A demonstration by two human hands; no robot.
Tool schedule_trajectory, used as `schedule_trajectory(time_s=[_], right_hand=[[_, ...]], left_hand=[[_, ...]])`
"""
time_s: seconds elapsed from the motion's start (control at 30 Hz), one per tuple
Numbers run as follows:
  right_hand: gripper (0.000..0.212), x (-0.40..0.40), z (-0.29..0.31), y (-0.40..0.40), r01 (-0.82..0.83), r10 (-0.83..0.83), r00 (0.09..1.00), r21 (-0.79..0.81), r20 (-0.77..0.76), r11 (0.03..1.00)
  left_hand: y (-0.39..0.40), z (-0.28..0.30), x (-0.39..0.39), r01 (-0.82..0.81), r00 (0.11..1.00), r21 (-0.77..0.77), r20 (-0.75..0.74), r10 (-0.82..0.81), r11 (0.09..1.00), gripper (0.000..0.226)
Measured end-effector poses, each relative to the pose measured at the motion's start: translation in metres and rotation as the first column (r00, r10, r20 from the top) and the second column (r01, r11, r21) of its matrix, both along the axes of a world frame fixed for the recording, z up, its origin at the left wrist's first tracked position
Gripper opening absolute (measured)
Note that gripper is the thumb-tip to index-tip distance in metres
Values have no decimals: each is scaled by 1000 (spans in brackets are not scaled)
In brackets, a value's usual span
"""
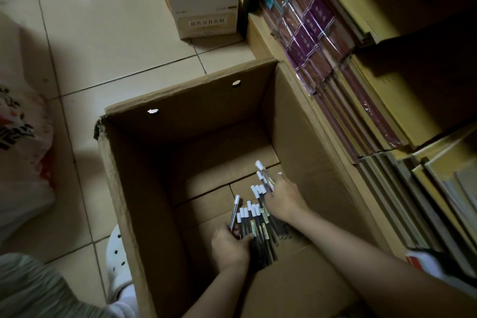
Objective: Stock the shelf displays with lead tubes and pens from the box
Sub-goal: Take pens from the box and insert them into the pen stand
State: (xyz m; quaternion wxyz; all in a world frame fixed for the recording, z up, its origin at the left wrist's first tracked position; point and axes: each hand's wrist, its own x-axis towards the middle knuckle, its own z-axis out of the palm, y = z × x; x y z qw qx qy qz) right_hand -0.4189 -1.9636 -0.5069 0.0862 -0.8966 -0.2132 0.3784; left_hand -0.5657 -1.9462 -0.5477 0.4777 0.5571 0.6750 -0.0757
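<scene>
While both forearms reach down into the open cardboard box (144, 188), the left hand (229, 248) curls its fingers around a bundle of slim dark tubes with white caps (251, 219), holding them upright-ish near the box's bottom, and the right hand (284, 199) pinches a few more white-capped tubes (263, 175) between thumb and fingers just above and beside that bundle. Apart from these tubes, the box shows only its folded bottom flaps; two small ragged holes pierce its far wall, and its left front corner is torn. It stands on a floor of pale beige tiles (90, 33) with thin dark grout lines, dimly lit, the box's inside in shadow. Along the right, touching the box's side, a low wooden shelf unit (260, 41) holds rows of shrink-wrapped purple and maroon booklets (312, 41), then yellowish and grey book spines (382, 162) packed on edge. Beyond the box a white carton with printed characters (204, 0) sits on the tiles against the shelving. At the left edge lies a patterned plastic bag (20, 137), and near the box's lower left corner a white perforated shoe (117, 261) shows beside a grey-green trouser leg (31, 289).
</scene>
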Motion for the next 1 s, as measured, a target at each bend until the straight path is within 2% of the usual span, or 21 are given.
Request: schedule_trajectory(time_s=[0.13,0.23,0.43,0.57,0.7,0.9,1.0], right_hand=[[59,-11,1,-20,80,-75,995,-96,58,992],[64,-16,-7,-26,94,-88,995,-125,57,988],[39,-16,-13,-21,105,-104,994,-57,30,993],[31,-16,-17,-17,167,-167,986,8,-5,986],[21,-11,-20,-13,161,-160,987,14,-20,987],[24,-8,-22,-11,152,-149,986,36,-70,988],[20,-5,-23,-13,144,-141,987,43,-72,989]], left_hand=[[1,-2,4,78,995,38,53,-80,996,24],[1,-3,8,78,989,89,122,-89,993,22],[3,-6,19,24,979,74,198,-39,997,13],[12,-11,29,-24,977,-10,213,25,1000,18],[17,-15,35,16,965,-65,261,1,998,22],[17,-16,41,128,973,76,185,-140,989,22],[18,-16,39,166,954,104,237,-186,981,26]])
